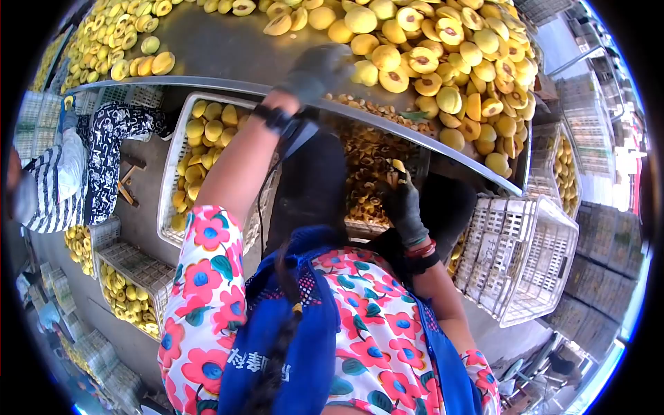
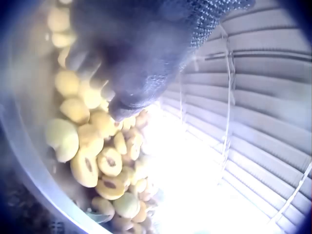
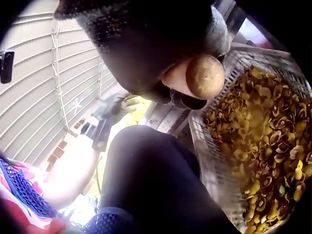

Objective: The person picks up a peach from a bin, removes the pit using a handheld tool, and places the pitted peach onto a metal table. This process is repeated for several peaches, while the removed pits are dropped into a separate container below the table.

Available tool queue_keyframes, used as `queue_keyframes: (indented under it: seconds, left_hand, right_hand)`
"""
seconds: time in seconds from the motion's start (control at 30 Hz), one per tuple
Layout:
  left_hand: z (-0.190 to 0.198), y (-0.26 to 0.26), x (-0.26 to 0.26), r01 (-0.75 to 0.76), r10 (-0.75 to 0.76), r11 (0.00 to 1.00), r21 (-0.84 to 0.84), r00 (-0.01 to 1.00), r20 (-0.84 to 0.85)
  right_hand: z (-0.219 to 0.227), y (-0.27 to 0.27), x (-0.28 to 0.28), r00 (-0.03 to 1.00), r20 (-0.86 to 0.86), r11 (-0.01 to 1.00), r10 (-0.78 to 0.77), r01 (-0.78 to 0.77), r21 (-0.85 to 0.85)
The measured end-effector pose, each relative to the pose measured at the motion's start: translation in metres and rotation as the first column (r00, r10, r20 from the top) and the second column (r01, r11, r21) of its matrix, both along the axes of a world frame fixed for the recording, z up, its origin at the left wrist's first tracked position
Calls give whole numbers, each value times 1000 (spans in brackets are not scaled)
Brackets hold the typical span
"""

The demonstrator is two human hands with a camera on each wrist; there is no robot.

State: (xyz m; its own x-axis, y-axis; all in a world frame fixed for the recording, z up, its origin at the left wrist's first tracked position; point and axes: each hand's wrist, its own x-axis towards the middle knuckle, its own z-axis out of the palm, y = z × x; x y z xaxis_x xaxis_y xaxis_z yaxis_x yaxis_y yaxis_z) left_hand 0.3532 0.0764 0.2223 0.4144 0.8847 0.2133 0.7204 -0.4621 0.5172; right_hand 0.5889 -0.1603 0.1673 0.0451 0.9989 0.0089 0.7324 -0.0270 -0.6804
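"Right, left hand (image 1: 315,72) first: where, and in what state?"

"One gloved hand, blurred, over the table (image 1: 228,52), near side, beside the pile of fruit (image 1: 449,69). Fingers bent downwards. Whether they grasp a piece, I cannot tell."

"Right hand (image 1: 404,207)?"

"One gloved hand, low, on the near side of the table, right of the left hand. Fingers curled round a wooden handle (image 3: 205,77) with a rounded end. Working end of the tool: not made out."

"The fruit itself?"

"Yellow, many pieces cut in half, some with the stone or its hollow showing. Largest heap at the right of the table; another lot at the far left. One green leaf (image 1: 413,115) by the near edge."

"Containers?"

"One crate (image 3: 209,161) of brown and yellow scraps (image 3: 265,122), below the table's near edge, close to the right hand. One white crate (image 1: 168,180) of yellow fruit, left of the legs. One more white crate (image 1: 512,256), tilted, at the right."

"Step in hand?"

"By my reading, the left hand's reach among the fruit, the tool held apart in the right."

"And the next move calls for?"

"A sure pinch on a single piece, I judge, with neighbouring pieces left undisturbed and the handle held firm."
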Motion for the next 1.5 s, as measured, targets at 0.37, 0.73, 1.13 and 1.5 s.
queue_keyframes:
  seconds: [0.37,0.73,1.13,1.5]
  left_hand:
    - [-65,50,58,126,-181,929,-347,975,-130]
    - [50,-100,26,479,-53,785,-392,682,729]
    - [64,-185,64,523,-52,770,-367,624,780]
    - [67,-196,72,137,-17,984,-115,712,702]
  right_hand:
    - [-31,-10,27,987,-158,912,23,-85,-400]
    - [57,-14,0,766,-642,998,-5,-35,-49]
    - [112,-15,-7,445,-893,985,-67,172,13]
    - [104,-34,-5,668,-744,1000,4,7,12]
